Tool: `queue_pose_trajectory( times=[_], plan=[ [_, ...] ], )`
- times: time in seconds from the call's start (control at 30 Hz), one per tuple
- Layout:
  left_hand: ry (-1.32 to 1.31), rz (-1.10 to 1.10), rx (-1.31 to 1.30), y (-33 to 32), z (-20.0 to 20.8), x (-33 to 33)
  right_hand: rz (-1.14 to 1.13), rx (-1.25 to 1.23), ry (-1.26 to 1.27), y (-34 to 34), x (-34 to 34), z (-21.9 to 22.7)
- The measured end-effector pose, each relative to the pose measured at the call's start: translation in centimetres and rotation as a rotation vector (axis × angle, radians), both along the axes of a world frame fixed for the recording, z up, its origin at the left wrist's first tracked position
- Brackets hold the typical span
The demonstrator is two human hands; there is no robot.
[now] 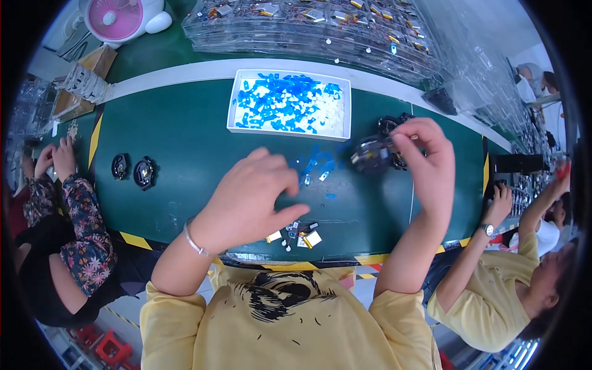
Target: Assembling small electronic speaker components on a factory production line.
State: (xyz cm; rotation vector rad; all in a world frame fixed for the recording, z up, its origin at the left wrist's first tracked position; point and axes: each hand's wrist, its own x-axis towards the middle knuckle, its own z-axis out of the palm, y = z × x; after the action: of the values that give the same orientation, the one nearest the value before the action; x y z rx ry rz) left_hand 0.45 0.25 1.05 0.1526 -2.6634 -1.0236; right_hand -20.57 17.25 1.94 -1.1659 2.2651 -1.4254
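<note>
My right hand (430,157) pinches a round black plastic housing (372,154), which looks blurred and tilted above the green table. Other black housings (390,123) lie just behind it, partly hidden by that hand. My left hand (256,194) hovers over the middle of the table, thumb and fingers apart, holding nothing I can see. Loose blue film pieces (319,165) are scattered between the two hands. Below the left hand sits a small group of battery cells and black parts with wires (301,235), near the table's front edge.
A white box (350,117) of blue film pieces stands at the back. Two black housings (144,172) lie at left. Stacked clear trays (296,34) of wired parts fill the far side, near a pink-and-white fan (116,18). Co-workers' hands (61,159) work at both sides.
</note>
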Motion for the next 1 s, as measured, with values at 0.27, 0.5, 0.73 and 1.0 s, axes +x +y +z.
queue_pose_trajectory(
  times=[0.27, 0.5, 0.73, 1.0],
  plan=[
    [-0.368, -0.109, -0.170, 2.5, 0.0, 1.2, -0.344, -0.017, 0.694, -1.8, 1.1, -0.3],
    [0.009, 0.193, 1.257, -0.3, 0.7, 1.0, 0.212, -0.195, -0.110, -3.4, 7.5, -0.6],
    [0.177, 0.185, 1.332, 0.0, 0.5, 0.9, 0.373, -0.247, -0.349, -3.4, 9.6, -2.1],
    [0.011, 0.074, 1.346, -1.0, 2.5, 2.1, 0.788, -0.175, -0.851, -5.1, 9.3, -2.5]
  ],
)
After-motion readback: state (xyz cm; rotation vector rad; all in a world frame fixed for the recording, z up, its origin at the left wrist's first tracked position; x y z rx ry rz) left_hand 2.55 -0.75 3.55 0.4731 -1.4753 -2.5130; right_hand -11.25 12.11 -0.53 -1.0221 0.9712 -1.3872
